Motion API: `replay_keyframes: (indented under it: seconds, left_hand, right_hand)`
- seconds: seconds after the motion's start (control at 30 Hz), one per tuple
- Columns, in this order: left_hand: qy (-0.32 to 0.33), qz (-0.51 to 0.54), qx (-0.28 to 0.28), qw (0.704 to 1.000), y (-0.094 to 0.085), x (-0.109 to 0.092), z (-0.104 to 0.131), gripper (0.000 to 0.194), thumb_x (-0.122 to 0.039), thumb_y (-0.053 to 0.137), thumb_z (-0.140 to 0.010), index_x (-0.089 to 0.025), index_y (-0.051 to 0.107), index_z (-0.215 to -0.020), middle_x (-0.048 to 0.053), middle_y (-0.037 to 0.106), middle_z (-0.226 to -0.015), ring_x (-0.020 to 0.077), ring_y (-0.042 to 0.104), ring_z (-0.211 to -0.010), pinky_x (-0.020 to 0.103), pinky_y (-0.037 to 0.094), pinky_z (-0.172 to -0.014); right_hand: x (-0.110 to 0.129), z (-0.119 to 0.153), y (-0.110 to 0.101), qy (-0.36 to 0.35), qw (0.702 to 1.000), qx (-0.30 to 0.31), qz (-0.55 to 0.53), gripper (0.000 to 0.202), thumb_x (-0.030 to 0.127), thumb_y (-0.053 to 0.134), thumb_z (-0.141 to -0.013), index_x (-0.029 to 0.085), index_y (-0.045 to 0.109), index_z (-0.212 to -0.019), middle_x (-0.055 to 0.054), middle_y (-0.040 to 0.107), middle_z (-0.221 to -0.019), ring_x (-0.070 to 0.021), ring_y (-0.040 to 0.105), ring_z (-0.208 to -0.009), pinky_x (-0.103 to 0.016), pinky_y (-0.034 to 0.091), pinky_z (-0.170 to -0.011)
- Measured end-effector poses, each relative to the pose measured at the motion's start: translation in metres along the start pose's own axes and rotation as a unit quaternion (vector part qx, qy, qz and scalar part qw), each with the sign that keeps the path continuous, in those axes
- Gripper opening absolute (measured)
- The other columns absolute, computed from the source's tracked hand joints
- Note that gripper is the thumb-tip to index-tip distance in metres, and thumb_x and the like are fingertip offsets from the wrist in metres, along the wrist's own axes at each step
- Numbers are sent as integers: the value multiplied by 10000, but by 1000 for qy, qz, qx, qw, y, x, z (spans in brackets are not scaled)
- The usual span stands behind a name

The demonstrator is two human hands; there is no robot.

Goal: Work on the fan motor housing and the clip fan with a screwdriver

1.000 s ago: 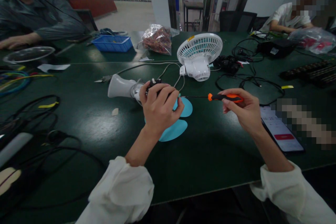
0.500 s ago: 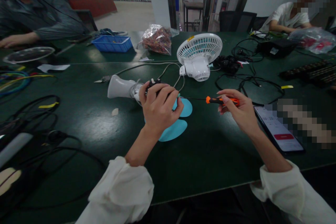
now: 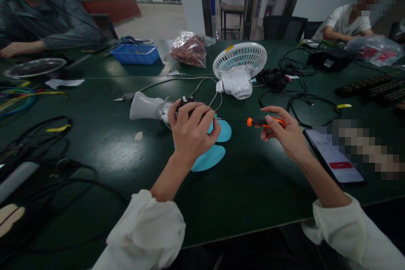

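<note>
At centre, the left hand, fingers curled, grips the turquoise-bladed fan part; the right loosely pinches a level screwdriver (orange-black handle), its tip leftward.

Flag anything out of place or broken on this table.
A small pale scrap lies alone on the green table, near the white stand; I cannot tell what it is. The white fan head beyond the left hand leans askew, with no stand visible under it. Nothing looks spilled or plainly broken.
</note>
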State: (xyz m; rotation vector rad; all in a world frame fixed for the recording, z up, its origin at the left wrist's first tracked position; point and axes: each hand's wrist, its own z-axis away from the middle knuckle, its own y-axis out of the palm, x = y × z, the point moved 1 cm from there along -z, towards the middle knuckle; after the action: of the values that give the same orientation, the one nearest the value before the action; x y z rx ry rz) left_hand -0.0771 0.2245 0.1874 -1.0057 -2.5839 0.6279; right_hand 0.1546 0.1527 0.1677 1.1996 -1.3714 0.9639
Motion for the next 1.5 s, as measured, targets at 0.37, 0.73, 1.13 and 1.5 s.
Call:
replay_keyframes:
  seconds: [0.37, 0.73, 1.13, 1.5]
  left_hand:
    - [-2, 4, 7, 1000, 1, 2, 1, 185, -185, 606, -726, -262, 654, -887, 3, 700, -913, 254, 571, -985, 536, 315, -1037]
    - [0, 4, 3, 1000, 1, 2, 1, 170, -184, 603, -730, -254, 647, -878, 8, 703, -914, 258, 580, -983, 534, 317, -1032]
    - [-1, 0, 13, 1000, -5, 1, -2, 178, -189, 602, -733, -241, 659, -894, 21, 712, -920, 257, 598, -973, 524, 325, -1030]
    - [-21, 4, 31, 999, -15, 2, -4, 224, -167, 597, -749, -237, 669, -949, 49, 714, -978, 263, 606, -1013, 545, 325, -1053]
  right_hand:
    - [-1, -1, -2, -8, 999, 11, -44, 434, 316, 713, -783, 291, 542, -1181, -1, 673, -1010, -103, 666, -675, -242, 590, -610]
    - [-1, -1, -4, 3, 999, 27, -22, 319, 334, 660, -818, 232, 549, -1099, 33, 672, -660, -105, 593, -475, -209, 459, -446]
    - [-5, -2, -4, 42, 999, 26, -21, 312, 496, 603, -832, 200, 586, -926, 70, 542, -427, -91, 453, -298, -166, 327, -290]
    - [-13, -8, -1, 12, 998, 36, 53, 406, 529, 545, -859, 177, 573, -657, 38, 502, -432, -78, 407, -349, -200, 305, -350]
